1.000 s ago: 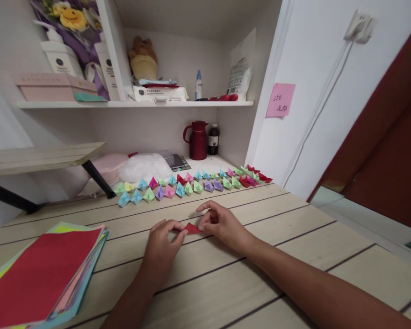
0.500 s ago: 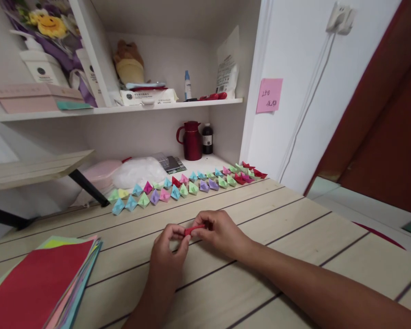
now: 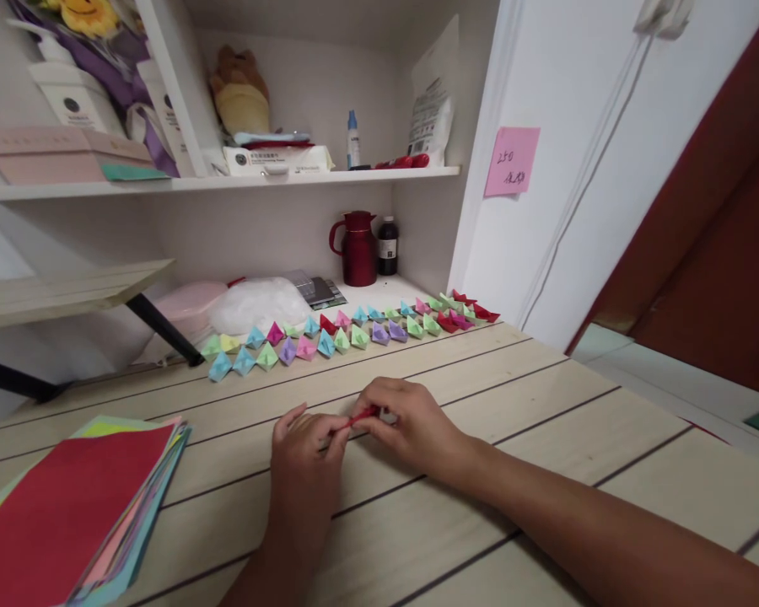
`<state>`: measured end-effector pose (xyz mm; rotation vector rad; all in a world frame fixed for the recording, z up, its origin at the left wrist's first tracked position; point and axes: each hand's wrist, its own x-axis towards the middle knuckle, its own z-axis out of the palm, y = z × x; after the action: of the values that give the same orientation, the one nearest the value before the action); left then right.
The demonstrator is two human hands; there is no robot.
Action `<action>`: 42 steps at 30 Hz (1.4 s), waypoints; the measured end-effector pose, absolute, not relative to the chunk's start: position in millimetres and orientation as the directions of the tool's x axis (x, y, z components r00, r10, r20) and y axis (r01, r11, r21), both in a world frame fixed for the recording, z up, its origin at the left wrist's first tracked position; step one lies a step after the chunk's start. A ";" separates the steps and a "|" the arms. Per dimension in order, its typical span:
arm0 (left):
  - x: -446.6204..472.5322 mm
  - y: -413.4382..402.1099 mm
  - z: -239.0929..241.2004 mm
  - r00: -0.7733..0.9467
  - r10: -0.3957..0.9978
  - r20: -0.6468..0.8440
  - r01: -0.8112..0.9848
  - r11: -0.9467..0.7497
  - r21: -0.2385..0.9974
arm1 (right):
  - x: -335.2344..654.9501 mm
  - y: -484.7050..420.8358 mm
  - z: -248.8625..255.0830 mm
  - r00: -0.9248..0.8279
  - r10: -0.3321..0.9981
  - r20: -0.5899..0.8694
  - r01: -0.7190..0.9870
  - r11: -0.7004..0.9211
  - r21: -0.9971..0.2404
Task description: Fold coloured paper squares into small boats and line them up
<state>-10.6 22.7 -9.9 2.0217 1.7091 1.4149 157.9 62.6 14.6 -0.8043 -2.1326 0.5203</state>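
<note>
Both hands meet over the middle of the wooden table (image 3: 544, 438). My left hand (image 3: 307, 468) and my right hand (image 3: 411, 426) pinch a small folded piece of red paper (image 3: 363, 414) between their fingertips, just above the tabletop. Most of the red paper is hidden by the fingers. A row of several small folded paper boats (image 3: 329, 337) in many colours lies along the table's far edge, well beyond the hands. A stack of coloured paper sheets (image 3: 69, 506) with a red sheet on top lies at the near left.
Behind the boats stand a dark red jug (image 3: 357, 249), a dark bottle (image 3: 388, 245) and a white plastic bag (image 3: 259, 305). A shelf (image 3: 228, 181) above holds boxes, bottles and a plush toy. A pink note (image 3: 511, 160) hangs on the wall at right.
The red paper was flat on the table between my fingers. It has since been folded narrower and lifted slightly, with both hands closing tighter around it.
</note>
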 end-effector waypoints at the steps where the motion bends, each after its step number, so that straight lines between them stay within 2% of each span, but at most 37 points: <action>1: -9.2 22.9 -8.9 -0.141 0.869 0.475 0.619 -0.297 0.727 | 157.4 62.3 16.0 -0.453 0.739 0.498 0.282 0.649 -0.706; 2: -7.5 23.2 -7.8 -0.182 0.908 0.377 0.525 -0.235 0.818 | 157.2 62.4 17.5 -0.419 0.784 0.458 0.185 0.567 -0.802; 4: -3.8 23.7 -5.6 -0.204 0.962 0.180 0.315 -0.109 0.943 | 157.9 64.3 20.3 -0.362 0.853 0.377 0.018 0.410 -0.912; 7: -0.7 24.1 -2.9 -0.154 0.988 0.026 0.082 -0.013 0.997 | 160.3 69.6 22.6 -0.295 0.902 0.316 -0.114 0.295 -0.949; 9: -1.3 23.8 -1.8 -0.107 0.994 -0.007 0.012 0.008 1.000 | 161.0 72.3 22.4 -0.296 0.916 0.271 -0.144 0.238 -0.961; 14: -8.7 23.4 -1.9 -0.075 0.997 -0.020 -0.221 0.003 0.975 | 158.4 70.2 20.2 -0.449 0.880 0.154 -0.219 0.059 -0.974; 17: -12.8 23.6 -0.9 -0.006 0.999 -0.046 -0.345 0.041 0.938 | 158.7 66.5 22.2 -0.494 0.856 0.155 -0.224 0.047 -0.974; 23: -16.2 23.7 1.1 0.087 0.996 -0.026 -0.348 0.054 0.936 | 161.2 64.0 26.5 -0.502 0.848 0.168 -0.199 0.076 -0.977; 28: -14.8 22.9 1.1 0.099 0.995 -0.021 -0.304 0.050 0.951 | 158.1 62.4 25.8 -0.534 0.834 0.141 -0.238 0.012 -0.971; 36: -16.4 25.3 -1.5 0.102 0.994 -0.031 -0.259 0.057 0.964 | 158.3 63.9 26.4 -0.523 0.840 0.143 -0.234 0.020 -0.972; 38: -16.1 26.0 -2.3 0.092 0.995 -0.025 -0.219 0.045 0.975 | 158.1 63.9 26.0 -0.508 0.843 0.178 -0.204 0.082 -0.975; 42: -14.0 25.7 -2.0 0.046 0.999 -0.001 -0.146 0.008 0.989 | 158.0 61.5 26.3 -0.415 0.842 0.344 0.010 0.382 -0.924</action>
<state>-14.0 25.7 -2.0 1.1195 1.0697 1.2378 158.0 61.5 26.3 -0.7527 -1.7348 1.1520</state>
